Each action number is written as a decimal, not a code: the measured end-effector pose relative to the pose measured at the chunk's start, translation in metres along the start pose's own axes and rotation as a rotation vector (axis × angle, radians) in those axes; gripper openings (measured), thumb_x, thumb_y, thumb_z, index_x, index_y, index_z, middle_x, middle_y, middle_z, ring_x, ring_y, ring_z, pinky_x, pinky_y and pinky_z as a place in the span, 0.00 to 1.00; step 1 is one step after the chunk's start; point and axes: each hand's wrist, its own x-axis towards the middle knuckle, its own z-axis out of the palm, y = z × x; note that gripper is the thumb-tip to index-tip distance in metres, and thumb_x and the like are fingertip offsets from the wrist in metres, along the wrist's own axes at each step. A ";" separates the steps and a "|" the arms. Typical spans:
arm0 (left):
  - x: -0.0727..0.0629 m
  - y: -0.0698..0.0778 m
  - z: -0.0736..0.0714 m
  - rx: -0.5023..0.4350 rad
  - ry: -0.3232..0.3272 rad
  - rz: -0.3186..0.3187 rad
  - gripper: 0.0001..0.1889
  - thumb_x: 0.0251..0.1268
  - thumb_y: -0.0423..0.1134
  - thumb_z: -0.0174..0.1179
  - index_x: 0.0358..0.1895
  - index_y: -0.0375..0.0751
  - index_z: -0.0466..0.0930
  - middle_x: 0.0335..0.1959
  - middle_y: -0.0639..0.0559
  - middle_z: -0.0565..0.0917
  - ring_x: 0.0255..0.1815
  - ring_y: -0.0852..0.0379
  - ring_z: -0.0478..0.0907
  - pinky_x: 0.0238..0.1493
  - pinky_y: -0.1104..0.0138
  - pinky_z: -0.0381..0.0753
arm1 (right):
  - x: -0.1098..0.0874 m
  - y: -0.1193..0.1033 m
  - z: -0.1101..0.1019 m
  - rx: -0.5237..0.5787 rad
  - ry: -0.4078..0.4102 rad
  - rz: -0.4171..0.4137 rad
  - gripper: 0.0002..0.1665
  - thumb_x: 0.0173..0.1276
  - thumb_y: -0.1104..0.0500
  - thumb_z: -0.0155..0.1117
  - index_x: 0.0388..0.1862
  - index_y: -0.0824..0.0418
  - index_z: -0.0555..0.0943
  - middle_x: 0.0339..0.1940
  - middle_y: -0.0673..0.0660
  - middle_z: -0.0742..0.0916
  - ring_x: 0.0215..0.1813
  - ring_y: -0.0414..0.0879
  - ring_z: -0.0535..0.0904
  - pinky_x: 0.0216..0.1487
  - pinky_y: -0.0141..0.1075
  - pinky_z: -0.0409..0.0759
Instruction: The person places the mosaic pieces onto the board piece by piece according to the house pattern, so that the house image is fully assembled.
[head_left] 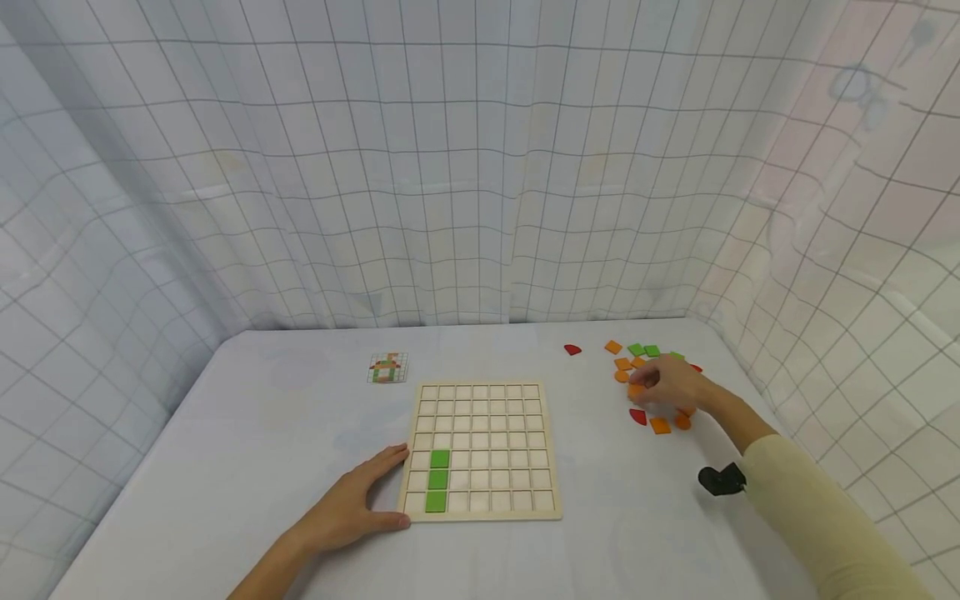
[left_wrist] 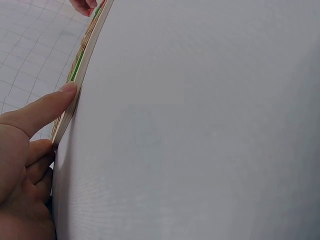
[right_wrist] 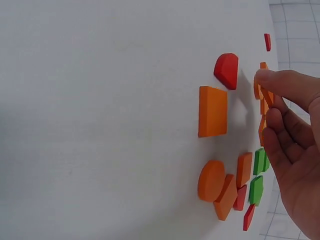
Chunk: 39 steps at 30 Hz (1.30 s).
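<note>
My left hand (head_left: 348, 504) touches the left side of a pale wooden grid board (head_left: 552, 454), thumb at the near corner and fingers spread along the edge. In the left wrist view, the thumb and curled-under fingers of that hand (left_wrist: 30, 125) meet the board's rim. Three green square tiles (head_left: 438, 479) lie in a line in the board's second column from the left, at the near end. Over the scattered tiles at the right, my right hand (head_left: 670, 382) pinches an orange tile (right_wrist: 268, 95) between thumb and fingers. Its full outline is partly hidden.
Around the right hand lie loose orange squares (head_left: 660, 426), orange rounds (head_left: 682, 422), green squares (head_left: 652, 351) and red rounded pieces (head_left: 637, 417). A small pattern card (head_left: 387, 367) lies behind the board. Grid-patterned curtains (head_left: 465, 192) enclose the white table (head_left: 262, 417).
</note>
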 end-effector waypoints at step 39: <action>-0.001 -0.001 -0.001 0.006 -0.001 0.028 0.52 0.53 0.60 0.77 0.80 0.43 0.65 0.81 0.44 0.61 0.81 0.36 0.53 0.75 0.35 0.52 | 0.025 -0.156 0.071 -0.051 -0.133 -0.496 0.14 0.65 0.60 0.77 0.49 0.61 0.88 0.44 0.46 0.87 0.47 0.42 0.83 0.54 0.36 0.83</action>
